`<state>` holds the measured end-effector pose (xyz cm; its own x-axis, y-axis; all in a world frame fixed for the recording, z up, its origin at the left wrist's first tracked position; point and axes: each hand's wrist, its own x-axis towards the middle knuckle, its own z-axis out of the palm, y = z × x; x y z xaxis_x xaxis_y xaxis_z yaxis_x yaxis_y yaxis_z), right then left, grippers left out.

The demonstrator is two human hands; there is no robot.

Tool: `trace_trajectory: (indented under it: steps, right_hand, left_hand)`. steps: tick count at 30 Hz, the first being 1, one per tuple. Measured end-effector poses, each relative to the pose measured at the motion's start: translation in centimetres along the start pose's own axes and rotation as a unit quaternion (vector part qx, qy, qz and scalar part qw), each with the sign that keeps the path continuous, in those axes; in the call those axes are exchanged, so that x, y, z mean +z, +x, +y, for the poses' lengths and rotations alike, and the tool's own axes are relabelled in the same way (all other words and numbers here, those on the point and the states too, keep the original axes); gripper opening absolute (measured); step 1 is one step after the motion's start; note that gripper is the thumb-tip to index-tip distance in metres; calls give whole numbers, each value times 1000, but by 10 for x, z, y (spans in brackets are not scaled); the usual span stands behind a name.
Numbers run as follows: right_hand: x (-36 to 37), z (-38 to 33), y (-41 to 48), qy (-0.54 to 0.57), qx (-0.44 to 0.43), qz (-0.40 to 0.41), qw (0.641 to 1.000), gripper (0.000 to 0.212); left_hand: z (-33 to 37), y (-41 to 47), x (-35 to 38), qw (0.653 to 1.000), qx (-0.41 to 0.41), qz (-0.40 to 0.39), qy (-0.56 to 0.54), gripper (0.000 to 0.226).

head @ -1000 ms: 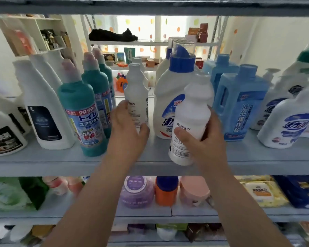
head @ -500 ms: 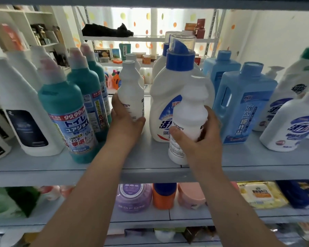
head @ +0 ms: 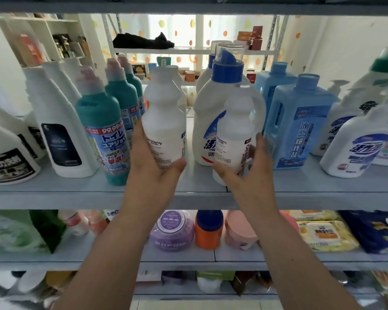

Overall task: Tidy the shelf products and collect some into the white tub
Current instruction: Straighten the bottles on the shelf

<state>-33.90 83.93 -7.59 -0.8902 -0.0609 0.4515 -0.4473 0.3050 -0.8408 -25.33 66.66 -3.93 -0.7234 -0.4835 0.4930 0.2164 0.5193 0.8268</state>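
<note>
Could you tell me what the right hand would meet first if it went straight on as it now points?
Most likely the large white detergent jug with the blue cap, right behind the small white plastic bottle that the right hand grips; the gap between them is unclear.

teal btl (head: 103, 135): "99.99%"/"トイレ" | left white btl (head: 164, 121), right white btl (head: 233, 130): "enemy"

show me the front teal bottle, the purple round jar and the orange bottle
front teal plastic bottle (head: 99, 110): head view, upper body
purple round jar (head: 171, 242): head view, front wall
orange blue-capped bottle (head: 208, 238): head view, orange body
</note>
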Motion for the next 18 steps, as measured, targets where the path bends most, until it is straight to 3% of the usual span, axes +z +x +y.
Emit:
trace_trajectory:
  steps: [4, 8, 10, 13, 18]
  right_hand:
    - [-6, -7, -49, 76, -32, -33, 996, 63]
    - [-9, -22, -98, 136, -55, -111, 983, 46]
    - [-8, -30, -121, 209, -27, -168, 963, 49]
    - [-9, -35, -150, 255, -1, -192, 948, 65]
    - [-15, -36, -188, 206, -15, -181, 962, 87]
  left_hand:
    - [13, -41, -14, 988, -70, -42, -132, 83]
    - [18, -84, -16, 961, -116, -94, -232, 65]
    - [18, -104, -17, 949, -160, -89, -256, 62]
    - [25, -131, -19, 921, -221, -69, -312, 55]
    - [28, -161, -17, 811, -386, -23, -438, 43]
